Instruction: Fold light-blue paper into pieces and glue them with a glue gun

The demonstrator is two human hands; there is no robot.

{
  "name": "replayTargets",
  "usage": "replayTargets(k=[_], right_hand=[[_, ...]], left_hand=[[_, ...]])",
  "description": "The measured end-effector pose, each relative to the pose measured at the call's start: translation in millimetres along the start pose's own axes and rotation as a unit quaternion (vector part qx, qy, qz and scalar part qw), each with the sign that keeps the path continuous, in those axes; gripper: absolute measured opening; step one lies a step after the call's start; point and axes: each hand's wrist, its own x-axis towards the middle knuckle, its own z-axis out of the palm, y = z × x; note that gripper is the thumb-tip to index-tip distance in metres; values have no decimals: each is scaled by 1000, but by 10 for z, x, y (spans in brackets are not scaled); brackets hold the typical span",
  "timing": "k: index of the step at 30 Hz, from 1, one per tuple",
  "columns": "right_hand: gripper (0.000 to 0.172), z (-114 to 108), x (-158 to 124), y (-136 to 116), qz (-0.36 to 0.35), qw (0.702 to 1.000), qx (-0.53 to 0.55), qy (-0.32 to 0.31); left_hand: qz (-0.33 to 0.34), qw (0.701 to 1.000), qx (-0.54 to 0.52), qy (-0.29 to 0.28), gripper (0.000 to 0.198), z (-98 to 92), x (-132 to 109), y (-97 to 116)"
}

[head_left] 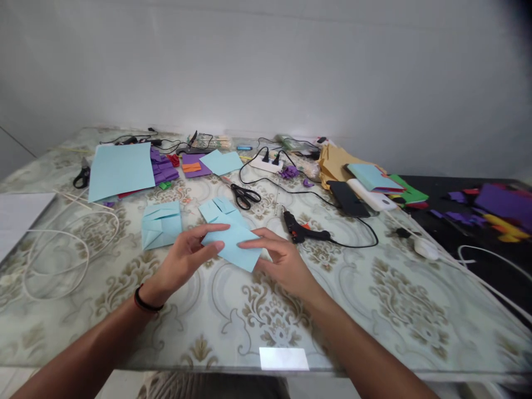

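Between my two hands is a small piece of light blue paper, tilted above the patterned tablecloth. My left hand pinches its left side, thumb on top and fingers behind. On the right edge, my right hand grips the same paper, its lower fingers partly hidden beneath. Just behind it lies another light blue folded paper with creased flaps, partly covered by the held piece. To the left of my left hand rests a light blue folded paper piece. Black-handled scissors lie beyond my hands.
A black glue gun with its cord lies right of my hands. Behind are a white power strip, a dark phone and brown paper. Large blue sheets and purple folded strips lie left; a white cable loops nearby.
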Motion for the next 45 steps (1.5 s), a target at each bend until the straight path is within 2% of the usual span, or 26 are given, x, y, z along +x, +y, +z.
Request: replayTargets(k=[3,5,7,14,19,27,32,38,45], right_hand=[[23,-26,13,-8,6,998,69,9],[23,-44,19,-12,13,995,102,9],[23,-57,20,-10,21,993,117,2],[24,-80,11,32,28,991,127,-1],[33,-76,10,22,34,989,143,14],[50,-47,20,-27,46,984,171,26],[41,-77,-5,8,57,988,140,42],[27,-83,-4,25,31,989,136,42],[26,-105,-11,35,17,986,163,-21]], left_hand=[[62,996,41,-39,50,-17,-8,32],[108,989,96,-36,51,-29,-3,15],[124,983,130,-25,47,-39,4,-15],[117,986,122,-18,39,-43,2,-28],[119,983,133,-34,32,-55,-6,12],[128,976,174,-18,28,-42,-6,55],[136,973,185,-19,32,-41,-15,42],[139,975,171,-31,36,-68,-14,15],[140,973,178,-47,34,-60,-26,40]])
